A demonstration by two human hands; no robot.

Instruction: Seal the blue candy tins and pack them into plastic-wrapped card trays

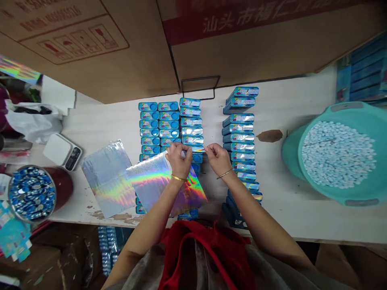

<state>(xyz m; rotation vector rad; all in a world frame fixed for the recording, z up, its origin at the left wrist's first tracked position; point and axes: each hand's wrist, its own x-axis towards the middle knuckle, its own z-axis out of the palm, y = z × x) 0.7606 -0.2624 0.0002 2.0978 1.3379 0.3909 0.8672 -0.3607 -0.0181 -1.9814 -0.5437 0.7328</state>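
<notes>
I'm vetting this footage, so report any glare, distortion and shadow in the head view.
Head view: rainbow glare streaks the shiny sheet at the left hand; head view: the big carton seems skewed, likely lens distortion; head view: the brown box below the table lies in dim shadow.

Iridescent sheet (160,177) in left hand (179,158), shiny strip (198,149) in right hand (218,158), blue tins (169,124) beneath

Glossy iridescent film sheet (154,177), shiny tins (169,125), matt cardboard carton (193,60).
</notes>
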